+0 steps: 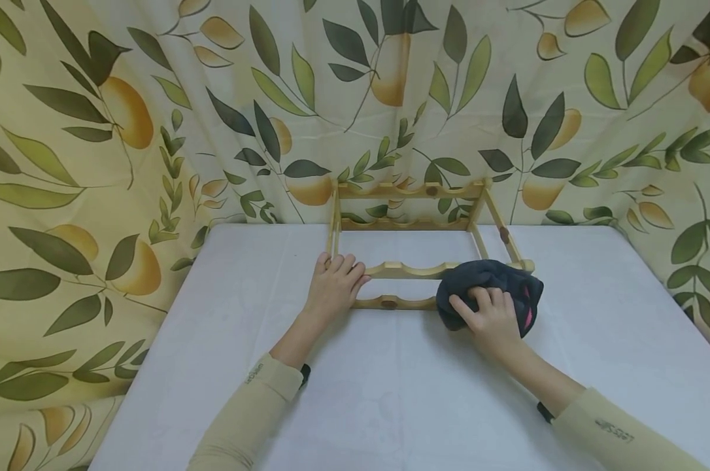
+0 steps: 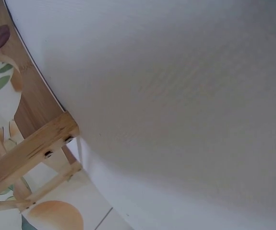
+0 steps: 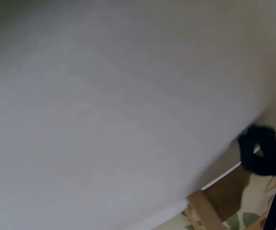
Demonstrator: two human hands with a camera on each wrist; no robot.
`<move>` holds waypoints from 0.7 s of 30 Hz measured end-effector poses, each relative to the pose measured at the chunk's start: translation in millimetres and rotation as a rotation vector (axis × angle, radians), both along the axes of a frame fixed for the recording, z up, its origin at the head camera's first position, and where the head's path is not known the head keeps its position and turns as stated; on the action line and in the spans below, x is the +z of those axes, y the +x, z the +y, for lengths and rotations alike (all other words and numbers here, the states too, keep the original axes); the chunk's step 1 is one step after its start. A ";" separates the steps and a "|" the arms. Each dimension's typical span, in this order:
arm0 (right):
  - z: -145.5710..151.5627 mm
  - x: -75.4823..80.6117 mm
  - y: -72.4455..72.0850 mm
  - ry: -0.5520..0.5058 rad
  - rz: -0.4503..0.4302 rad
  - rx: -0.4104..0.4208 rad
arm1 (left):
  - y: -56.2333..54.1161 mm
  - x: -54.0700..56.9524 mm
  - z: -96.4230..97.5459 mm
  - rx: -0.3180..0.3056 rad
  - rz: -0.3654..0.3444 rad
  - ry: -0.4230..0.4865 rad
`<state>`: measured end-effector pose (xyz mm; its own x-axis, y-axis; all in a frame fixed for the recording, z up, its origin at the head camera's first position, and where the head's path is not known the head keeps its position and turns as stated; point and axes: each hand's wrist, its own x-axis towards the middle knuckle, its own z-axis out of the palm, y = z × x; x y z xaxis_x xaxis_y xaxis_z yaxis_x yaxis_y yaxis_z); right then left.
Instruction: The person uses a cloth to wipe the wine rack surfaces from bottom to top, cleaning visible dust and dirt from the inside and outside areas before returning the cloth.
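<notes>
A light wooden rack [image 1: 414, 269] with wavy, scalloped rails stands on the white-covered table in the head view. At its front left corner, my left hand [image 1: 334, 281] grips the rail, fingers over the top. My right hand [image 1: 493, 317] holds a bunched dark cloth [image 1: 469, 275] with a pink strip against the front right part of the rack, hiding the rails behind it. The left wrist view shows an end of the rack [image 2: 30, 158] with dark screw heads. In the right wrist view, a dark cloth fold [image 3: 260, 153] overlaps a rail.
White cloth [image 1: 390, 386] covers the table. A curtain [image 1: 225, 131] printed with leaves and orange fruit hangs behind the table and along its sides, close behind the rack's rear rails.
</notes>
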<state>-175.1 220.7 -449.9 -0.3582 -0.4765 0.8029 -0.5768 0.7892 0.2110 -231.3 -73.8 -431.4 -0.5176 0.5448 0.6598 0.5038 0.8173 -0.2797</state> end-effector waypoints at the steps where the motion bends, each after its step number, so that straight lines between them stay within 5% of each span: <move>1: -1.8 1.3 1.4 -0.014 0.002 0.006 | 0.0 0.2 0.1 0.000 -0.001 -0.002; 11: -20.5 7.3 -3.6 -0.036 -0.053 -0.014 | 1.7 1.2 0.1 0.008 -0.012 -0.006; 21: 0.0 6.9 6.0 0.079 -0.194 -0.101 | 1.8 2.0 -0.2 0.014 -0.019 -0.024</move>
